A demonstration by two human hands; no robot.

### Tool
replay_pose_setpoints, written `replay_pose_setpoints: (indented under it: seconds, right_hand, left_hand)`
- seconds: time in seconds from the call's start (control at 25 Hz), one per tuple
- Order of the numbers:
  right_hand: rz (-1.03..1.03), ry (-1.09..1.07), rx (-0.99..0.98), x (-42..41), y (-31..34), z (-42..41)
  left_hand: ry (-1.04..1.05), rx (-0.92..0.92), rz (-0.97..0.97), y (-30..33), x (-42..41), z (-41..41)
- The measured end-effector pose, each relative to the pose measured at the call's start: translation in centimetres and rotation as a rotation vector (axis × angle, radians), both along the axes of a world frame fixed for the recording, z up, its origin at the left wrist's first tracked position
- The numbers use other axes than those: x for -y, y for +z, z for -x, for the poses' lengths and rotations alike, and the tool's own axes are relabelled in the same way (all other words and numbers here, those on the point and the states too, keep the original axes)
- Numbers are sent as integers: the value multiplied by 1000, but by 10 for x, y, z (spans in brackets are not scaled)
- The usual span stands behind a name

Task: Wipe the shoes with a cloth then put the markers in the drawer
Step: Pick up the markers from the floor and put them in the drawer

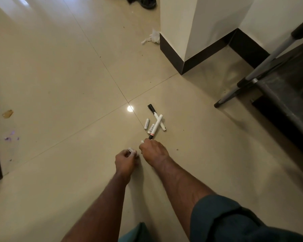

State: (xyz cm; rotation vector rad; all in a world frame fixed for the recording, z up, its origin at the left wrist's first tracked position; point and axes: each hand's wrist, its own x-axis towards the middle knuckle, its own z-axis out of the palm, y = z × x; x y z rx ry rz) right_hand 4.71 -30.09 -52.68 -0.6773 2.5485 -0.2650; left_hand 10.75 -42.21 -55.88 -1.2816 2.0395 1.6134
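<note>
On the floor (59,67), mid-frame, markers (155,122) lie in a small crossed pile on the tile joint. Left hand (125,160) grasps one white marker (131,151), fingers curled round it. Right hand (153,151) is clenched on the near end of another marker, the dark-tipped one (153,132) lying across the pile; a white end also shows at its knuckles, can't tell if that's a second one.

Step looks like gathering markers. Best to lift the top marker straight up so it doesn't roll the ones under it, then pass it to the left hand and take the rest one by one.

Cloth (151,38) lies crumpled by the wall corner (182,49), well apart from the pile; shoes (147,2) sit at the top edge, half cut off. Metal frame legs (252,79) stand to the right, near the pile but clear of the reach. No drawer visible. Scrap (7,113) and purple specks (10,137) lie far left, not in the way.
</note>
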Motion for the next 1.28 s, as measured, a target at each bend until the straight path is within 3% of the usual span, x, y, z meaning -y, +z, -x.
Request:
replay_pose_setpoints:
  seconds: [0.12,0.28,0.48,0.64,0.76,0.96,1.28]
  right_hand:
    - [-31,-63,32,-8,-5,-1]
    - [30,-306,105,-18,-4,-5]
    - [392,-663,327,-29,-12,-6]
    - [527,-733,428,-36,-13,-1]
    - [531,-748,462,-35,-8,5]
    - [345,-1009,195,-22,-9,33]
    - [240,-1026,266,-11,-18,42]
  left_hand:
    - [-15,0,-56,4,-4,-2]
    - [-65,13,-179,3,-13,0]
    - [-92,-18,-196,0,-22,12]
    - [-68,-25,-267,-1,-20,17]
    - [-55,-24,-274,3,-17,22]
    - [4,-35,-175,-2,-9,24]
    - [-24,-26,-212,-4,-25,26]
